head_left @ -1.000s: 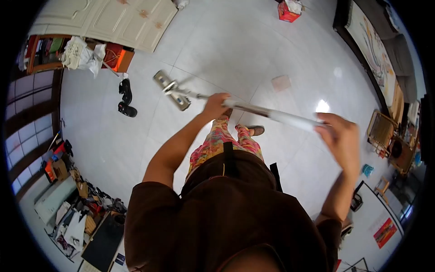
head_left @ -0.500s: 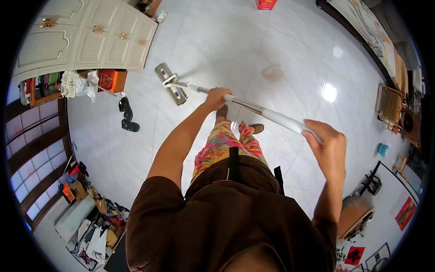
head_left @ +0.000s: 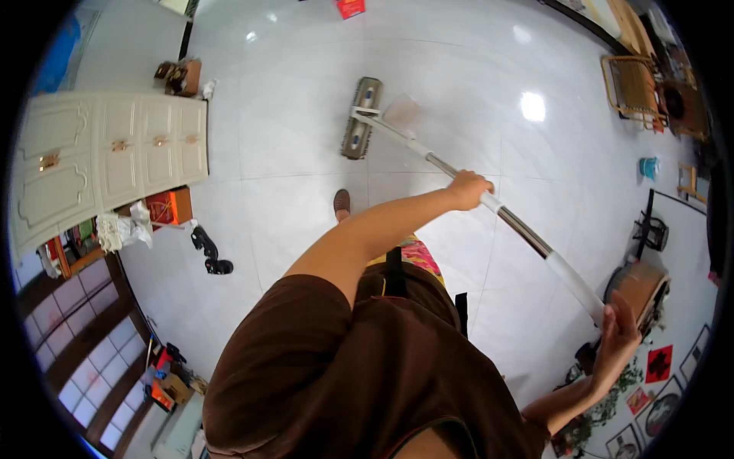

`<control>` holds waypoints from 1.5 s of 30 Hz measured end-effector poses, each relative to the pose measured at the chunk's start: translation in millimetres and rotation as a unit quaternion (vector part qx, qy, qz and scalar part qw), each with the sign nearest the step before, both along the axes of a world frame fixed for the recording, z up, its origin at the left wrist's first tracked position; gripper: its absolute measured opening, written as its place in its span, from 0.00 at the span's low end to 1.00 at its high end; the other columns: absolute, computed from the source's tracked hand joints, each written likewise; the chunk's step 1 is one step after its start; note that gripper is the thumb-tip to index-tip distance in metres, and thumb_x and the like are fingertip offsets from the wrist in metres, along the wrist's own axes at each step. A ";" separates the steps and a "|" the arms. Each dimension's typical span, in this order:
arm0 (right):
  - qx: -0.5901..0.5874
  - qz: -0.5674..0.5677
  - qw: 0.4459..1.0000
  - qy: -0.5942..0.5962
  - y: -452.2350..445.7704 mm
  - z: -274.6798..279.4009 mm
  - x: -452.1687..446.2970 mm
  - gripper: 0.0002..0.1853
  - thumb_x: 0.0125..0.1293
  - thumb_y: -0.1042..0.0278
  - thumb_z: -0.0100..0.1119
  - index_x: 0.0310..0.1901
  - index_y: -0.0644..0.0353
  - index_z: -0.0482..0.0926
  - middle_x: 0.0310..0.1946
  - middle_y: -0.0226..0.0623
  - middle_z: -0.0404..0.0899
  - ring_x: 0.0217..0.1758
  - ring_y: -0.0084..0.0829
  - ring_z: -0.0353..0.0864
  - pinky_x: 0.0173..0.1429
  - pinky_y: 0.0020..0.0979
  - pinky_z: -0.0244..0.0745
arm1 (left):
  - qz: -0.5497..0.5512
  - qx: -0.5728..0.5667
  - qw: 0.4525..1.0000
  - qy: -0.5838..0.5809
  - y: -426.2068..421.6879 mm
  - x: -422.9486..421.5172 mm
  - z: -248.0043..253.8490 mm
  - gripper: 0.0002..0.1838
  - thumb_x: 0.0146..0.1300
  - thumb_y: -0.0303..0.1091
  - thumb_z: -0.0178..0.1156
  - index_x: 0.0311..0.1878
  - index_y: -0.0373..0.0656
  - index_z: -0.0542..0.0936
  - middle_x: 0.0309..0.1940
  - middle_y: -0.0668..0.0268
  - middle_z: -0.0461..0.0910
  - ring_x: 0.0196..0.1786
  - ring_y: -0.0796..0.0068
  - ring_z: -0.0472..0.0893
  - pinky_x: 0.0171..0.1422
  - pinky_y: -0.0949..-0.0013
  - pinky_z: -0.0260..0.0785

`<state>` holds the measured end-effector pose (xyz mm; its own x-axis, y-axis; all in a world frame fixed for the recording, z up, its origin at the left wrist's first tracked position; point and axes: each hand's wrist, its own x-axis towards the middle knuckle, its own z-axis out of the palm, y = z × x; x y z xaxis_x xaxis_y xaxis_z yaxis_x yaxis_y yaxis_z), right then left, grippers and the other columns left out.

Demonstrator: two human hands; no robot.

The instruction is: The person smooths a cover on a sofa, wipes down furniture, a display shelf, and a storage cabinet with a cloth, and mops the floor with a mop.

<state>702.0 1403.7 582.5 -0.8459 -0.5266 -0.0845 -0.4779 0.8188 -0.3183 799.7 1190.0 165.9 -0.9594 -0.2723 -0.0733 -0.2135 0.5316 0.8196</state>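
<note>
A flat mop with a long white and silver handle (head_left: pixel 525 230) slants across the floor in front of me. Its rectangular head (head_left: pixel 361 118) lies on the tiles at upper middle, next to a pale pinkish patch (head_left: pixel 401 112). My left hand (head_left: pixel 468 190) is wrapped round the middle of the handle, the arm crossing my body. At the handle's upper end, low on the right, my right hand (head_left: pixel 621 330) holds the white grip loosely, thumb against it and fingers partly straight.
White cabinets (head_left: pixel 115 153) line the left side, with black shoes (head_left: pixel 210 249) on the floor nearby. A bamboo chair (head_left: pixel 633 88), a light blue bucket (head_left: pixel 648 167) and a brown stool-like piece (head_left: pixel 641 291) stand at right. A red box (head_left: pixel 351 8) is at the top.
The mop head has moved right across the floor, close to the pinkish patch. Both hands have shifted right with the handle, the right hand also lower. My view has turned.
</note>
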 end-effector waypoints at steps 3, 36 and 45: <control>0.045 -0.036 0.997 0.060 41.2 21.9 -18.5 0.13 0.68 0.73 0.61 0.54 0.59 0.82 0.33 0.37 0.84 0.36 0.20 0.79 0.40 0.27 0.77 | -0.013 0.005 0.999 0.041 39.1 -61.8 22.1 0.16 0.49 0.27 0.65 0.44 0.52 0.83 0.38 0.61 0.83 0.46 0.55 0.81 0.54 0.54 0.69; -0.076 0.160 0.982 -0.069 -105.1 -118.9 -153.5 0.13 0.57 0.72 0.69 0.45 0.61 0.84 0.35 0.47 0.85 0.31 0.44 0.84 0.37 0.34 0.79 | -0.034 -0.121 0.986 -0.107 -156.1 -86.0 -85.3 0.09 0.49 0.30 0.63 0.35 0.55 0.84 0.32 0.63 0.84 0.40 0.55 0.82 0.43 0.52 0.72; 0.055 -0.147 0.988 0.006 10.6 -10.4 -225.9 0.19 0.69 0.59 0.62 0.57 0.60 0.80 0.19 0.26 0.72 0.23 0.14 0.63 0.27 0.22 0.57 | -0.127 0.020 0.992 -0.002 -30.3 -260.6 12.1 0.13 0.52 0.25 0.60 0.41 0.49 0.82 0.36 0.61 0.84 0.44 0.56 0.81 0.51 0.53 0.69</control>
